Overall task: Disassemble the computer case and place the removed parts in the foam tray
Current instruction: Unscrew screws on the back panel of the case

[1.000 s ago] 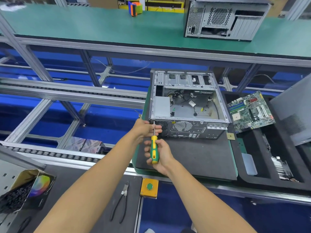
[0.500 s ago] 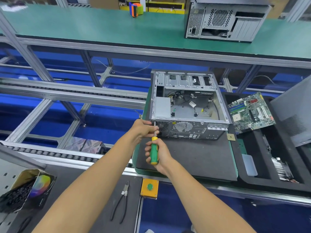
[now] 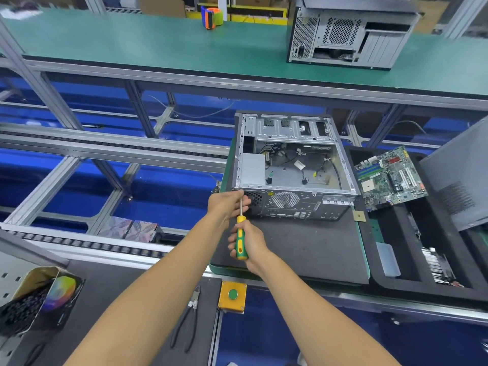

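Note:
An open grey computer case point(image 3: 290, 165) lies on a dark mat point(image 3: 298, 247), its rear panel facing me. My right hand point(image 3: 250, 245) grips the green and yellow handle of a screwdriver point(image 3: 240, 239). The shaft points up at the case's near left corner. There my left hand point(image 3: 228, 204) pinches the shaft near the tip, against the rear panel. A black foam tray point(image 3: 396, 260) on the right holds a green motherboard point(image 3: 390, 178) and a finned metal part point(image 3: 438, 265).
A grey side panel point(image 3: 459, 175) leans at the right edge. Pliers point(image 3: 188, 320) and a yellow box with a green button point(image 3: 232, 297) lie near me. A box of dark screws point(image 3: 34, 299) sits bottom left. Another case point(image 3: 348, 33) stands on the far green bench.
Both hands stay at the case's near left corner. The screwdriver handle has turned a little in my right hand.

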`<state>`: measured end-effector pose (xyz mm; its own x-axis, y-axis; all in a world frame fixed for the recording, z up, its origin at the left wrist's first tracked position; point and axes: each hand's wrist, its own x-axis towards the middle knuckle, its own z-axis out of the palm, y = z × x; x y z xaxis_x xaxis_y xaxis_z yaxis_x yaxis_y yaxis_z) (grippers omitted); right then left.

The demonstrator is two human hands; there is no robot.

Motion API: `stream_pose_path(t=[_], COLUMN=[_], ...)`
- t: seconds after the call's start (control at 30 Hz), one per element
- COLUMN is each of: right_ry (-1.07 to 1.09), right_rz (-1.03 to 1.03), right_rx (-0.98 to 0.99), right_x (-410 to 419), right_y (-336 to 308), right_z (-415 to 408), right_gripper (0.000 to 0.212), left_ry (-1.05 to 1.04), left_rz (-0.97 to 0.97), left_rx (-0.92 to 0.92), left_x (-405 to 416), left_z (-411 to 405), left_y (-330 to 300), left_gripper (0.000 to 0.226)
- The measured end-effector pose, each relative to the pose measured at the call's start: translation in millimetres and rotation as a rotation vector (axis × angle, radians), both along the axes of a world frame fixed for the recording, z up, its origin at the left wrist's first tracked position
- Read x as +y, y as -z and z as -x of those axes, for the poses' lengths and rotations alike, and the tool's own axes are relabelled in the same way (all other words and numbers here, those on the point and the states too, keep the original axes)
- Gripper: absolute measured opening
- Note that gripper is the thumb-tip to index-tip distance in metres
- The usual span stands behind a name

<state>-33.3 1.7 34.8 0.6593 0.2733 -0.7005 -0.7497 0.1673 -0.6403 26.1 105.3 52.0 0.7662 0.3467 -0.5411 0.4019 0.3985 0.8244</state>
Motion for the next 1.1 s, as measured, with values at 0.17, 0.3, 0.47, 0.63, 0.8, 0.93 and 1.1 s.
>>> stream_pose_path(t=[0.17,0.3,0.47,0.63,0.8,0.93,1.1], right_ry=[0.006,-0.014,-0.029,-0.033,-0.050,-0.052,-0.043], right_rz=[0.024,0.043,0.073,0.108,0.136,0.159,0.141], right_rx=[-0.038,-0.052,-0.076,-0.094,-0.109,-0.100,-0.025], right_x=[0,-3,-4,-5,-9,-14,-24], right_y=[1,2,2,3,6,11,24], right_z=[0,1,0,0,1,5,20], right_gripper=[0.016,0.016,0.018,0.020,0.021,0.020,0.017], left_ry=[-0.125,-0.118,-0.150,-0.205,-0.168,-0.103,0.083], left_rz=[0.015,-0.051,-0.078,-0.050,-0.075,-0.091,-0.173], left_rx=[-0.008,-0.057,-0.062,-0.050,-0.063,-0.051,-0.003], left_x=[-10,-12,-16,-24,-21,-20,-22], left_z=[1,5,5,5,7,10,18], left_y=[3,6,2,3,5,13,35], left_gripper=[0.011,0.009,0.010,0.013,0.014,0.012,0.005])
